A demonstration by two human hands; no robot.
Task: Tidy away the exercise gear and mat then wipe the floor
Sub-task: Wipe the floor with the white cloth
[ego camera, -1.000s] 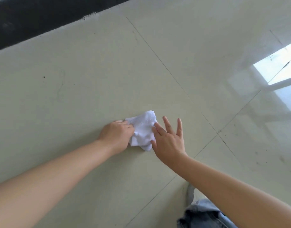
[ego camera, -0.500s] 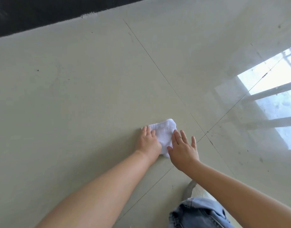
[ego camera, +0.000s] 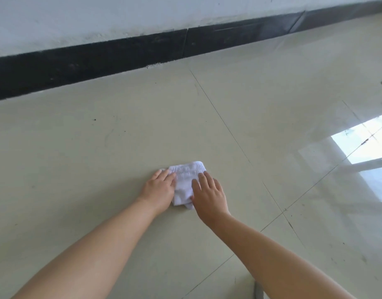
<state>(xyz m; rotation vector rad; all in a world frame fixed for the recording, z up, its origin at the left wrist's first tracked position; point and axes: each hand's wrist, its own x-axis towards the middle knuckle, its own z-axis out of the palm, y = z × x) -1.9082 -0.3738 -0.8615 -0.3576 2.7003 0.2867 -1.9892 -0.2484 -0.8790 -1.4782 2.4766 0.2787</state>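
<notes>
Glossy cream floor [ego camera: 99, 169] fills the view, running up to a black skirting [ego camera: 88, 61] under a pale wall [ego camera: 77, 16], with window light mirrored on the tiles at the right. No gear or mat shows, so the wiping stage looks to be on. Both arms reach forward to a white cloth [ego camera: 184, 182] bunched small on a tile, likely so it takes even pressure. Left hand [ego camera: 161, 190] lies flat on its left edge, fingers straight; right hand [ego camera: 208, 193] presses its right side, fingers spread, neither gripping.
</notes>
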